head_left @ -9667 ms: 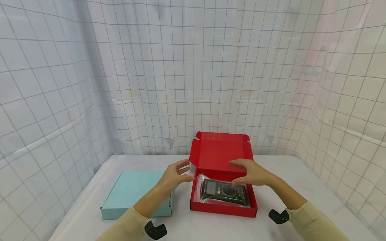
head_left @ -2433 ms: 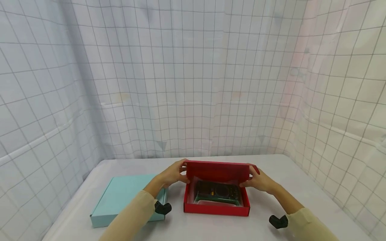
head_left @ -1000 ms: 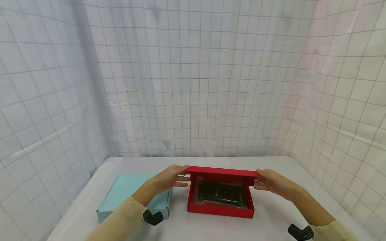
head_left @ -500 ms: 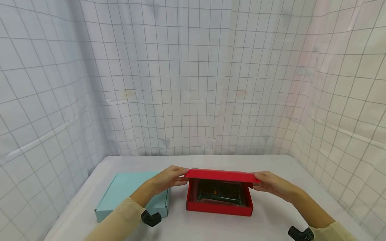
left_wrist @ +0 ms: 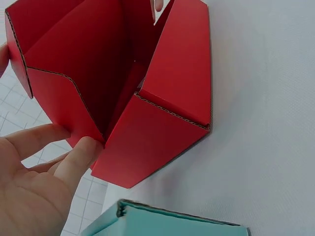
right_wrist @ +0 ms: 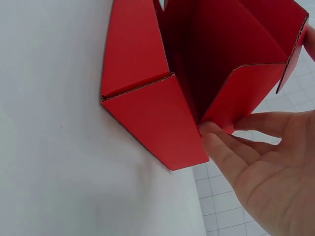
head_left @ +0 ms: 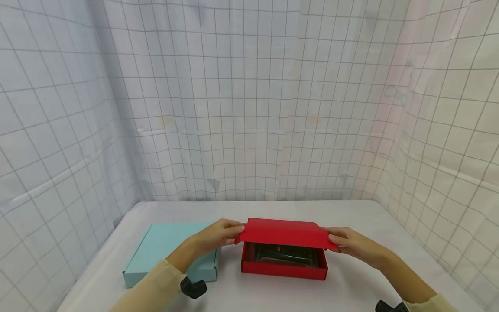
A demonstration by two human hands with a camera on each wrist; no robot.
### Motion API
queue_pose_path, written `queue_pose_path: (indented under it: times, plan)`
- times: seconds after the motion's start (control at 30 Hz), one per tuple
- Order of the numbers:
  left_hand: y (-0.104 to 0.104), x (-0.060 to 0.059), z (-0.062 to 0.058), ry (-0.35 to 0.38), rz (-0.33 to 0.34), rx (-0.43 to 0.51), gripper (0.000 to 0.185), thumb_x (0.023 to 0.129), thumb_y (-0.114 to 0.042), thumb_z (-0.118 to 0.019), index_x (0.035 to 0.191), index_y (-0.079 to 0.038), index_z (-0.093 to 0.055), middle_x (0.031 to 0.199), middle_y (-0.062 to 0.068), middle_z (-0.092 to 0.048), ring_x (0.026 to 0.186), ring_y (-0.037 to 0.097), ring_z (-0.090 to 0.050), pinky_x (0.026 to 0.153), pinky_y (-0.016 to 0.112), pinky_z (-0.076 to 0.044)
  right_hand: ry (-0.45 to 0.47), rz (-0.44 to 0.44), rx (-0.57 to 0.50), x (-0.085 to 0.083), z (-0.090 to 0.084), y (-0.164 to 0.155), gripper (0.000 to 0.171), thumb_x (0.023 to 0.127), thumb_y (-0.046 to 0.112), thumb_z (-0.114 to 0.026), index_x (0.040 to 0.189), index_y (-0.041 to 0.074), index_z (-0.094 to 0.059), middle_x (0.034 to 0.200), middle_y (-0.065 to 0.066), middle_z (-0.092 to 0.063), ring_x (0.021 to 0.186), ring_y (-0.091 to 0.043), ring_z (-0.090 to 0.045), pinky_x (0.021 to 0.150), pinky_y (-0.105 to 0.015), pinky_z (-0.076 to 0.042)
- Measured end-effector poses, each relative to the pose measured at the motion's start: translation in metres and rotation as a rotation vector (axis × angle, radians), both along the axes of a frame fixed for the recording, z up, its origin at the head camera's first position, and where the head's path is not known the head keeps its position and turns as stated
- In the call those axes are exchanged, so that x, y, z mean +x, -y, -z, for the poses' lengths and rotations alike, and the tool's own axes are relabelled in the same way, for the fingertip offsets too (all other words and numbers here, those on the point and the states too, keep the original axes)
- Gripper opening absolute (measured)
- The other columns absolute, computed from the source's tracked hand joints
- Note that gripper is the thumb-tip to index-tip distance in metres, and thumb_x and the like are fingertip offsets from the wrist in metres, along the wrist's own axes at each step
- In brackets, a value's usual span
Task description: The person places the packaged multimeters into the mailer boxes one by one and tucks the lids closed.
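Note:
A shallow red cardboard box point(head_left: 283, 271) sits on the table with its hinged lid point(head_left: 286, 233) tilted partway down over it. My left hand point(head_left: 220, 235) holds the lid's left edge, and in the left wrist view its fingertips press the left side flap point(left_wrist: 61, 105) near the box wall. At the opposite edge my right hand point(head_left: 354, 246) holds the lid, with fingertips against the right side flap point(right_wrist: 241, 93). Under the lid, a dark green multimeter point(head_left: 286, 255) in clear plastic shows through the front gap; its upper part is hidden.
A closed light blue cardboard box point(head_left: 171, 242) lies left of the red one, partly behind my left forearm. White table cloth point(head_left: 280, 297) surrounds both boxes. Grid-patterned white curtains point(head_left: 257, 108) hang behind and at both sides.
The lid stood fully back 9.7 seconds ago, with both hands apart from it. It has since swung forward and down, both hands following it, and now covers most of the multimeter.

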State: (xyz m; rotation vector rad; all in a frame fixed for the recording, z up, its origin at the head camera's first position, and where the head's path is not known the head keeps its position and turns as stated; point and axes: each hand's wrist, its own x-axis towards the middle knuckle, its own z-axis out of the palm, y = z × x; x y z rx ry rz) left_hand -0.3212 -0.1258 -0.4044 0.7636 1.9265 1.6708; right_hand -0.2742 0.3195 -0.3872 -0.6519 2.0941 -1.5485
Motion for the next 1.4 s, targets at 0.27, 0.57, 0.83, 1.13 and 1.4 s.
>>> queue_pose_path:
  times: [0.27,0.57,0.83,1.13,1.4]
  plan:
    - [0.0,0.006,0.001,0.034,-0.048,-0.022,0.06,0.106,-0.027,-0.06,0.15,0.01,-0.044,0.15,0.018,-0.052,0.134,0.03,-0.051,0.111,0.044,-0.044,-0.068,0.015,0.081,0.0,0.008,-0.001,0.065,0.108,0.03,-0.049,0.158,-0.008,-0.031,0.127,-0.017,-0.058,0.109,-0.028,-0.055,0.089,-0.042,-0.047]
    - [0.003,0.008,0.004,0.001,-0.029,-0.094,0.061,0.104,-0.028,-0.064,0.152,0.005,-0.046,0.15,0.015,-0.051,0.133,0.03,-0.051,0.109,0.047,-0.045,-0.092,0.075,0.137,0.004,0.019,-0.001,0.071,0.102,0.032,-0.057,0.158,-0.005,-0.034,0.15,-0.016,-0.05,0.13,-0.032,-0.048,0.099,-0.048,-0.043]
    - [0.004,0.01,0.008,-0.032,0.007,-0.103,0.061,0.101,-0.027,-0.068,0.15,0.003,-0.048,0.147,0.013,-0.055,0.133,0.029,-0.053,0.108,0.043,-0.047,-0.133,0.06,0.132,0.009,0.022,0.002,0.069,0.1,0.029,-0.062,0.155,-0.005,-0.038,0.146,-0.016,-0.052,0.134,-0.037,-0.046,0.1,-0.043,-0.047]
    - [0.005,0.01,0.008,-0.079,0.039,-0.121,0.057,0.098,-0.028,-0.07,0.146,-0.002,-0.056,0.141,0.008,-0.06,0.134,0.029,-0.051,0.109,0.047,-0.045,-0.142,0.061,0.136,0.011,0.025,0.003,0.072,0.098,0.028,-0.066,0.155,-0.005,-0.039,0.143,-0.016,-0.053,0.133,-0.038,-0.047,0.097,-0.036,-0.052]
    - [0.003,0.01,0.007,-0.094,0.025,-0.17,0.05,0.096,-0.031,-0.071,0.14,-0.01,-0.063,0.137,0.005,-0.061,0.134,0.029,-0.047,0.106,0.049,-0.045,-0.139,0.072,0.133,0.01,0.029,0.003,0.073,0.098,0.027,-0.067,0.155,-0.008,-0.037,0.145,-0.017,-0.052,0.132,-0.037,-0.048,0.097,-0.037,-0.052]
